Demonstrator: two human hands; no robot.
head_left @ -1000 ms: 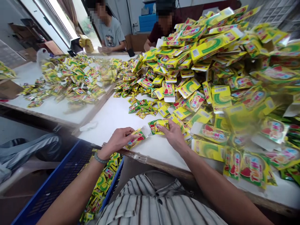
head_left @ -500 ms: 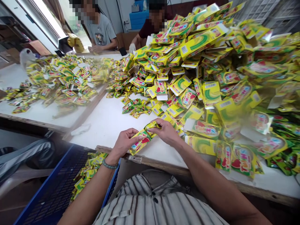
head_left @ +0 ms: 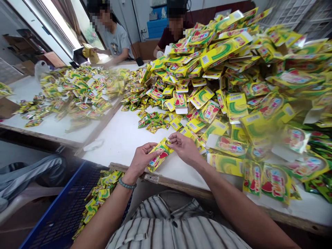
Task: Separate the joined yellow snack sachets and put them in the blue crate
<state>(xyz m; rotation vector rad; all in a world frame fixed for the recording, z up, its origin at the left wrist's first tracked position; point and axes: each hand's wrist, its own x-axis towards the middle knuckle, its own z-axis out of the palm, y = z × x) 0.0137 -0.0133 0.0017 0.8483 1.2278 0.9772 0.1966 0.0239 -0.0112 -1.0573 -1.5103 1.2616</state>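
Observation:
My left hand [head_left: 141, 159] grips a small yellow carton [head_left: 157, 157] with a watermelon picture, held over the front edge of the white table [head_left: 121, 133]. My right hand [head_left: 183, 147] pinches the carton's upper open end, its fingers pressed together on the flap or on small sachets going in; I cannot tell which. Both hands meet at the carton. A small heap of loose green and yellow sachets [head_left: 153, 121] lies just beyond the hands.
A tall pile of flat yellow cartons [head_left: 233, 76] fills the right side of the table. A second table [head_left: 52, 121] at left carries more packets. A blue crate [head_left: 64, 211] with filled cartons sits below left. Two other people work at the far end.
My right hand brought a bunch of sachets from the table to the carton's open end. The sachets have mostly gone out of sight at the carton. The left hand kept holding the carton.

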